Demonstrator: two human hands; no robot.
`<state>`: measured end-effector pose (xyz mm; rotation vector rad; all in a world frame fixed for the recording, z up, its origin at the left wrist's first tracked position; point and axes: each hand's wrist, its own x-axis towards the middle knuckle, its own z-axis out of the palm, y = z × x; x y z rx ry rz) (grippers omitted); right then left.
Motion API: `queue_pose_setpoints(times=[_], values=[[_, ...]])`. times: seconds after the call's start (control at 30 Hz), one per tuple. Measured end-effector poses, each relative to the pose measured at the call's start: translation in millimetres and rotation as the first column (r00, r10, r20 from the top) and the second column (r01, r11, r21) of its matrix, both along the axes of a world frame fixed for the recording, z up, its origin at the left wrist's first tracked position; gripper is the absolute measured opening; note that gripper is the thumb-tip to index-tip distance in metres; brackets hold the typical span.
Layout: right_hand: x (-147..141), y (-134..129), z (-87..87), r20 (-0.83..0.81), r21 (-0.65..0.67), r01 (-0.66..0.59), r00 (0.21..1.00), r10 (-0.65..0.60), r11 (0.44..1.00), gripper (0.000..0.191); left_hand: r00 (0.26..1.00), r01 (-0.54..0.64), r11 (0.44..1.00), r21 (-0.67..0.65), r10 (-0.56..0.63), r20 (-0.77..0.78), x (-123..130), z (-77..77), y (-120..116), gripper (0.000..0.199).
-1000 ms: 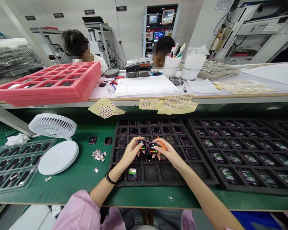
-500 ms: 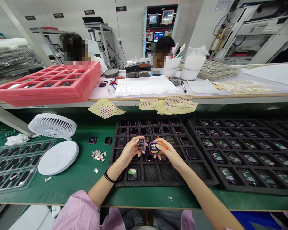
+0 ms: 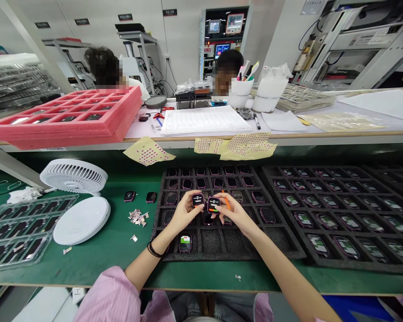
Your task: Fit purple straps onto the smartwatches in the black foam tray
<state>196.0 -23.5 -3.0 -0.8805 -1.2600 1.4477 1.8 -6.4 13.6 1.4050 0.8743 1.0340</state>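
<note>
My left hand is closed round a smartwatch body with a purple case and a lit dark screen. Close beside it, my right hand grips a second smartwatch body, whose screen shows white text over an orange-red strip. An orange stick-like tool also juts from between the right fingers; its lower end is hidden. Both hands are above a black foam tray holding rows of similar watches. One watch with a green and white screen lies in the tray's front row.
A second foam tray of watches stands at right. On the left are a white fan, a clear plastic tray, two loose watches and small scraps. A raised shelf bears pink foam and papers. Two people sit beyond.
My left thumb has moved onto the face of the left watch, which now faces up more squarely. The right watch has shifted slightly left and up.
</note>
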Motion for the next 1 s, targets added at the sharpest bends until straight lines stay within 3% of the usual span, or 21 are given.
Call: queue_pose_setpoints(times=[0.43,0.77,1.0], values=[[0.0,0.3,-2.7,0.004,-0.002,-0.044,0.999,0.044,0.999,0.041,1.000,-0.013,0.998,-0.061,0.014,0.025,-2.6,2.8,1.3,0.042],[0.1,-3.7,14.5,0.054,-0.063,0.038,0.998,-0.035,0.997,0.038,0.999,0.002,0.996,-0.084,0.002,0.048,-1.9,1.4,2.0,0.041],[-2.6,-2.2,11.1,0.014,-0.059,0.010,1.000,-0.009,0.998,0.048,0.999,-0.004,1.000,-0.027,0.005,0.036,0.0,-0.9,0.4,0.051]])
